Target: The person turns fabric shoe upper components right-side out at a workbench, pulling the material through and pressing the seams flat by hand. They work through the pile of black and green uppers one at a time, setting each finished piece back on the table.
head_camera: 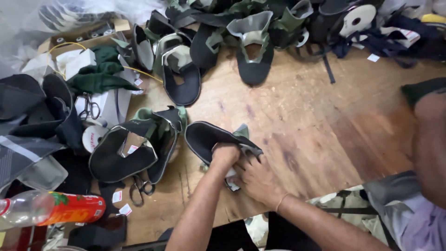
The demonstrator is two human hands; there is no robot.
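Note:
My left hand (225,155) is closed on the rear edge of a black shoe upper (204,137) with green lining that lies on the wooden table (316,121). My right hand (255,179) presses its fingers on the same upper just right of the left hand, with a bit of white label under them. A thin band circles my right wrist.
A stack of black and green uppers (132,148) lies to the left, with scissors (139,188) at its near edge. More uppers (251,42) pile along the far side. Another pair of scissors (88,108), a tape roll (92,137) and a plastic bottle (51,209) sit left. A person's arm (429,139) is at right.

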